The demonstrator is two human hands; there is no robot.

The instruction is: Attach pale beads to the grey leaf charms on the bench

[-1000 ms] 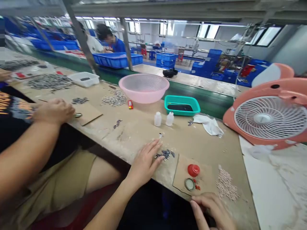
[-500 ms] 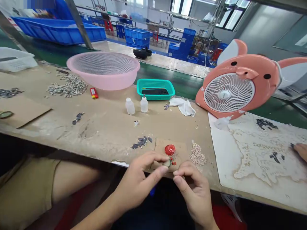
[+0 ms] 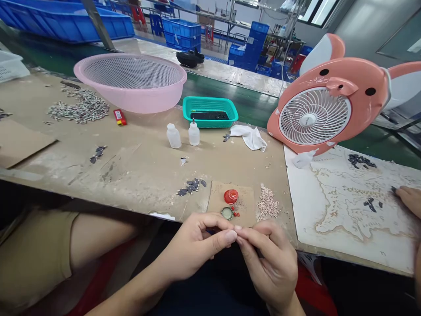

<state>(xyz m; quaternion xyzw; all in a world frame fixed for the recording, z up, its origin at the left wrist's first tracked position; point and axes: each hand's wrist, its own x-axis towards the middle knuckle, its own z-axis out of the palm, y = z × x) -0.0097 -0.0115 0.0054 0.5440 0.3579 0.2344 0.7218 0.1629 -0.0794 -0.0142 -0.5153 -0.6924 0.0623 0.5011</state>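
My left hand and my right hand meet at the fingertips just off the table's front edge. Each is pinched closed; whatever lies between the fingers is too small or hidden to name. Just beyond them a cardboard square carries a red bottle cap, an upturned bottle cap with a pale inside, and several small red pieces. To the right of the square is a heap of tiny pinkish beads. Dark leaf-shaped pieces with pale tips lie on its left.
Two small plastic bottles stand mid-table before a green basket. Behind are a pink sieve and a pink fan. A red lighter lies left. At right, another person's hand rests by a map-patterned sheet.
My hands have come together at the fingertips, nearer to me. The upturned bottle cap, partly behind my left fingers before, now shows fully on the cardboard. The view has tilted down slightly.
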